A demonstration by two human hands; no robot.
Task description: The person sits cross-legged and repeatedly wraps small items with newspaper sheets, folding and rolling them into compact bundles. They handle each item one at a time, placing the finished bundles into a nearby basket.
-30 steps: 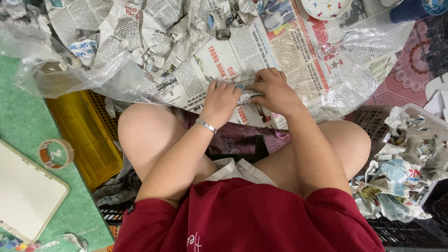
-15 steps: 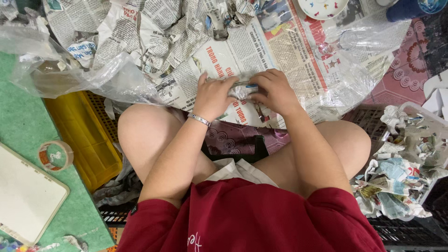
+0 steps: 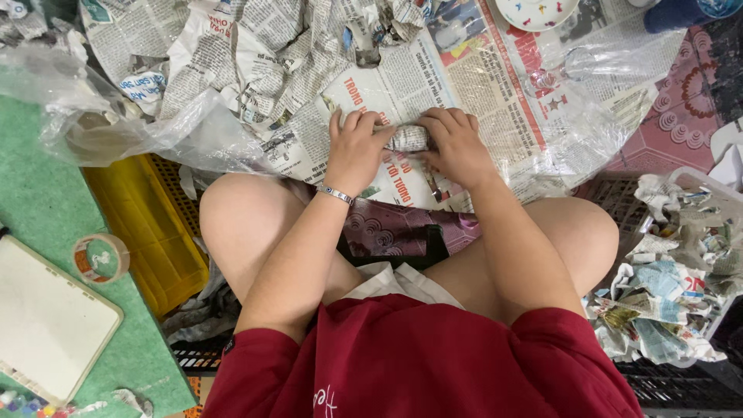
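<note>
Both my hands press on a small bundle wrapped in newspaper that lies on a flat newspaper sheet in front of my knees. My left hand covers the bundle's left end, fingers curled over it; a thin bracelet sits on that wrist. My right hand grips the bundle's right end. What is inside the wrapping is hidden.
Crumpled newspaper and clear plastic bags lie at the far left. A yellow crate, a tape roll and a white tablet sit at my left. A basket of paper wads stands right; a painted plate lies far.
Both hands have slid a little farther away along the sheet with the wrapped bundle, which now shows more between them as a rolled shape.
</note>
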